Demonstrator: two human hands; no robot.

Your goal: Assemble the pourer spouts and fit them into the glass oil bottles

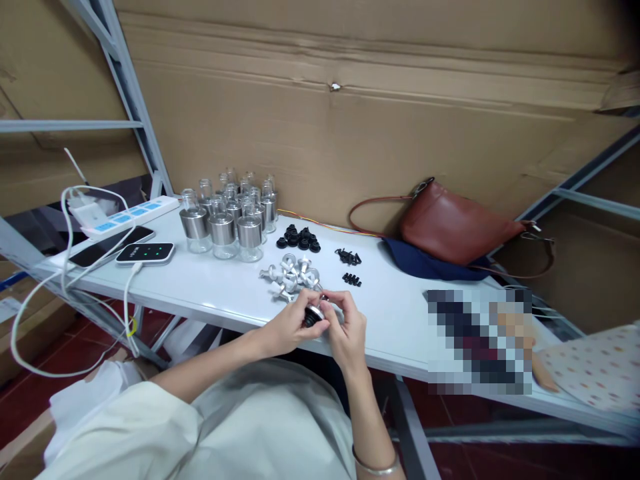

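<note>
Above the front edge of the table, both my hands meet around a bottle stopper (313,316) with a black ribbed rubber plug and a silvery top. My left hand (289,328) is closed around its side. The fingertips of my right hand (346,328) pinch its upper end, where the exact part held is partly hidden. Just beyond my hands lies a loose pile of silvery metal spout pieces (290,272). Behind them is a heap of black rubber plugs (299,238). To the right are small black pointed pieces (348,257) and a group of short black pieces (352,279).
Several glass bottles with metal sleeves (222,229) stand at the back left. Left of them are a power strip (135,217), a phone (111,247) and a cabled device (145,253). A brown bag (450,223) rests at the right, and cardboard (320,147) walls the back.
</note>
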